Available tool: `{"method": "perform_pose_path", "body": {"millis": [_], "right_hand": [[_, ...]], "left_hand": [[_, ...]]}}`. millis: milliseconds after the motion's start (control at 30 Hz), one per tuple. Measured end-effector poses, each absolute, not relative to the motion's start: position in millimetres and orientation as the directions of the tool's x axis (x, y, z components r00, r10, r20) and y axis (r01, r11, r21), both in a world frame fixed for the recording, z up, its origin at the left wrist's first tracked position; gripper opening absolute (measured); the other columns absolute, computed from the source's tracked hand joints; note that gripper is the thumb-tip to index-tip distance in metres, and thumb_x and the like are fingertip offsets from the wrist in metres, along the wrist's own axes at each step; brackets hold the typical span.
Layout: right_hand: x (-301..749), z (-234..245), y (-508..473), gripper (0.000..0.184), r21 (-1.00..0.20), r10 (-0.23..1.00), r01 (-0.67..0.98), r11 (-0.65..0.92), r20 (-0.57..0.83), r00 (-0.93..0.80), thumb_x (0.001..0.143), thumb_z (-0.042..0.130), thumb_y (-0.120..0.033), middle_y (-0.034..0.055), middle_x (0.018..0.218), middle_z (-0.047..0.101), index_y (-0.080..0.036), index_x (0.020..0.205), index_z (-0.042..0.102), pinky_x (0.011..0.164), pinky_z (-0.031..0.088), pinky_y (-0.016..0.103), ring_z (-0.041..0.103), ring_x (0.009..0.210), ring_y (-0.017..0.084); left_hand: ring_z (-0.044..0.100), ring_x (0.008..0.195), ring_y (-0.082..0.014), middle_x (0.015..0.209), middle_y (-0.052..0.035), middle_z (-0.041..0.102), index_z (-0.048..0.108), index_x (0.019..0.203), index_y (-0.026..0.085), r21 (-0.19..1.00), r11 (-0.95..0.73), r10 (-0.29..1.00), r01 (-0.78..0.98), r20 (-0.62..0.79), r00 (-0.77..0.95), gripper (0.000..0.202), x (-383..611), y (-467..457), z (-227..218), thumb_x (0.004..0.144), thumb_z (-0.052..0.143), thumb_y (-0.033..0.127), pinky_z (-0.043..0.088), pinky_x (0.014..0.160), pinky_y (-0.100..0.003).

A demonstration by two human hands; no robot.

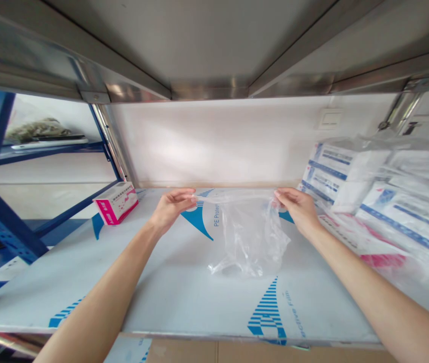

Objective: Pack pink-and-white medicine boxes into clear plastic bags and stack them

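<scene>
While held up by its top edge, a clear plastic bag [250, 237] hangs over a film-covered shelf [176, 287], its lower end bunched near the surface. Left hand [171, 209]: fingers pressed together, pinching the bag's left corner. Right hand [297, 209]: fingers likewise pinching the right edge. Also present: pink box [116, 202], back left; white packets [335, 176], stacked right.

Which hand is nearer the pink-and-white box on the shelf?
Left. The left hand is to the right of the pink-and-white box in view, not touching it; the right hand is farther off, beyond the clear plastic bag.
</scene>
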State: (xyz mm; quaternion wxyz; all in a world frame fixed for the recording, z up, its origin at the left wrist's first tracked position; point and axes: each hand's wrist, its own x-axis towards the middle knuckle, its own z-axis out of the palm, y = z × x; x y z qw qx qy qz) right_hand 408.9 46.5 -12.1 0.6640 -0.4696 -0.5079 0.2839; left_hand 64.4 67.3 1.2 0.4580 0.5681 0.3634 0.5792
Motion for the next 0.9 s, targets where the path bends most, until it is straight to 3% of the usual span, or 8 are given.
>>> {"method": "perform_pose_path", "body": {"millis": [100, 233, 433, 533, 600, 667, 767, 900], "right_hand": [[407, -10, 43, 0.042, -0.922, 0.890, 0.060, 0.381, 0.384, 0.246, 0.055, 0.088, -0.056, -0.0016, 0.064, 0.067, -0.022, 0.074, 0.071, 0.055, 0.050, 0.028, 0.059, 0.055, 0.014], [408, -11, 43, 0.043, -0.907, 0.849, 0.149, 0.393, 0.421, 0.319, 0.065, 0.082, -0.059, -0.0039, 0.050, 0.054, -0.021, 0.058, 0.062, 0.049, 0.043, 0.026, 0.048, 0.048, 0.012], [407, -12, 44, 0.044, -0.932, 0.891, -0.026, 0.362, 0.337, 0.303, 0.055, 0.087, -0.058, -0.0010, 0.069, 0.066, -0.021, 0.073, 0.070, 0.056, 0.051, 0.025, 0.061, 0.065, 0.015], [404, -11, 41, 0.044, -0.930, 0.916, -0.150, 0.335, 0.284, 0.283, 0.054, 0.089, -0.054, -0.0034, 0.068, 0.065, -0.023, 0.075, 0.067, 0.059, 0.054, 0.027, 0.065, 0.066, 0.015], [403, -9, 39, 0.045, -0.918, 0.932, -0.231, 0.323, 0.266, 0.246, 0.055, 0.090, -0.052, -0.0056, 0.067, 0.065, -0.024, 0.078, 0.064, 0.063, 0.056, 0.029, 0.069, 0.066, 0.016], [401, -8, 37, 0.046, -0.906, 0.936, -0.269, 0.326, 0.270, 0.226, 0.055, 0.091, -0.050, -0.0066, 0.067, 0.065, -0.026, 0.080, 0.062, 0.066, 0.057, 0.032, 0.070, 0.068, 0.018], [399, -6, 34, 0.044, -0.909, 0.945, -0.271, 0.317, 0.277, 0.176, 0.056, 0.091, -0.048, -0.0055, 0.069, 0.067, -0.026, 0.082, 0.062, 0.067, 0.058, 0.032, 0.071, 0.071, 0.019], [396, -6, 30, 0.037, -0.937, 0.960, -0.209, 0.279, 0.273, 0.058, 0.064, 0.086, -0.049, -0.0030, 0.070, 0.067, -0.024, 0.077, 0.063, 0.062, 0.056, 0.029, 0.068, 0.069, 0.017]], "left_hand": [[0.071, 0.075, -0.0232, 0.076, -0.0073, 0.075, 0.075, 0.083, 0.014, 0.932, -0.329, 0.944, -0.154, 0.331, -0.014, 0.042, 68, 66, -1, 0.052, 0.094, 0.037, 0.059, 0.077, -0.039], [0.069, 0.075, -0.0156, 0.074, 0.0019, 0.070, 0.071, 0.091, 0.020, 0.883, -0.407, 0.912, -0.235, 0.376, -0.165, 0.042, 73, 66, 0, 0.058, 0.091, 0.036, 0.057, 0.084, -0.034], [0.067, 0.082, -0.0158, 0.075, 0.0004, 0.066, 0.068, 0.064, 0.016, 0.831, -0.415, 0.909, -0.371, 0.398, -0.124, 0.024, 81, 60, 5, 0.058, 0.088, 0.027, 0.054, 0.096, -0.037], [0.068, 0.088, -0.0157, 0.081, 0.0016, 0.066, 0.071, 0.078, 0.019, 0.814, -0.423, 0.906, -0.398, 0.395, -0.153, 0.027, 83, 59, 3, 0.058, 0.089, 0.025, 0.052, 0.101, -0.036], [0.069, 0.097, -0.0194, 0.090, 0.0010, 0.066, 0.069, 0.099, 0.024, 0.821, -0.334, 0.940, -0.462, 0.324, -0.104, 0.043, 85, 56, 2, 0.062, 0.090, 0.028, 0.052, 0.101, -0.039], [0.069, 0.104, -0.0263, 0.105, -0.0040, 0.067, 0.061, 0.114, 0.028, 0.855, -0.123, 0.985, -0.503, 0.167, 0.043, 0.054, 89, 52, 0, 0.069, 0.086, 0.041, 0.054, 0.097, -0.046], [0.068, 0.106, -0.0304, 0.124, -0.0114, 0.064, 0.060, 0.115, 0.027, 0.887, 0.109, 0.965, -0.449, 0.014, 0.261, 0.057, 98, 46, -5, 0.072, 0.079, 0.060, 0.057, 0.090, -0.046], [0.068, 0.097, -0.0207, 0.105, -0.0056, 0.069, 0.066, 0.101, 0.022, 0.905, -0.013, 0.946, -0.426, 0.149, 0.287, 0.041, 111, 41, -11, 0.071, 0.084, 0.043, 0.055, 0.085, -0.033]]}}
